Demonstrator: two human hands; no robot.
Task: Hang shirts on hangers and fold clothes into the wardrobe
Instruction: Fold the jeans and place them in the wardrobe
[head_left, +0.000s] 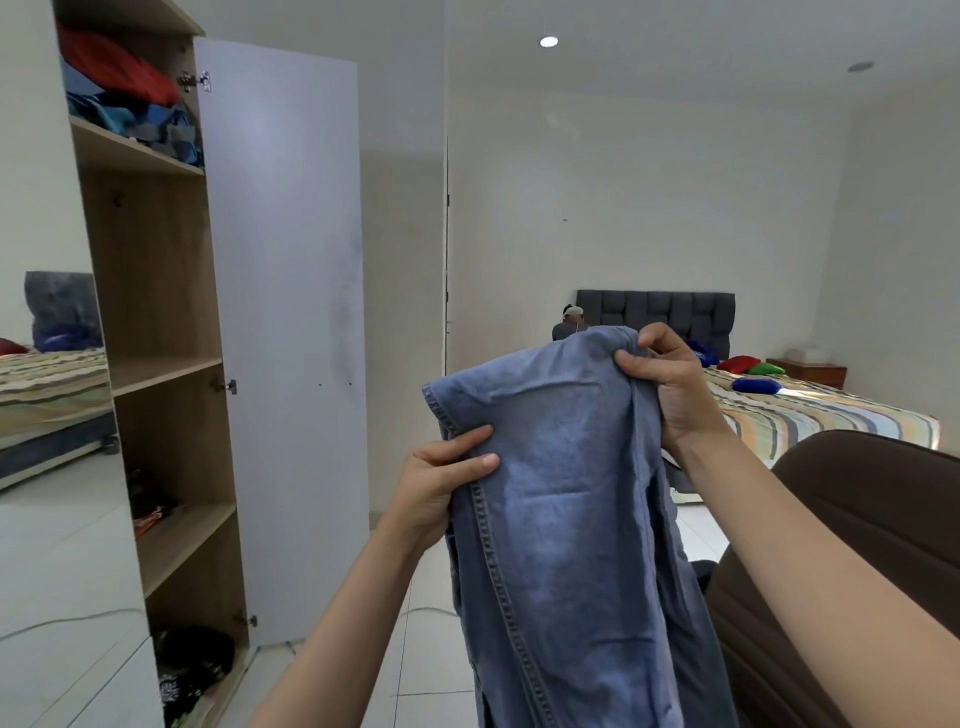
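Note:
A pair of blue jeans hangs in front of me, doubled over at the top and trailing down out of the frame. My left hand grips its stitched left edge, thumb on the front. Higher up, my right hand pinches the top right corner of the fold. The wooden wardrobe stands at the left, its white door swung wide. Crumpled red and blue clothes fill its top shelf, and dark clothes lie at the bottom.
A bed with a striped sheet and red, green and blue cushions stands at the right, with a grey headboard. A person sits behind the jeans. A mirror is at the far left. White tiled floor lies below.

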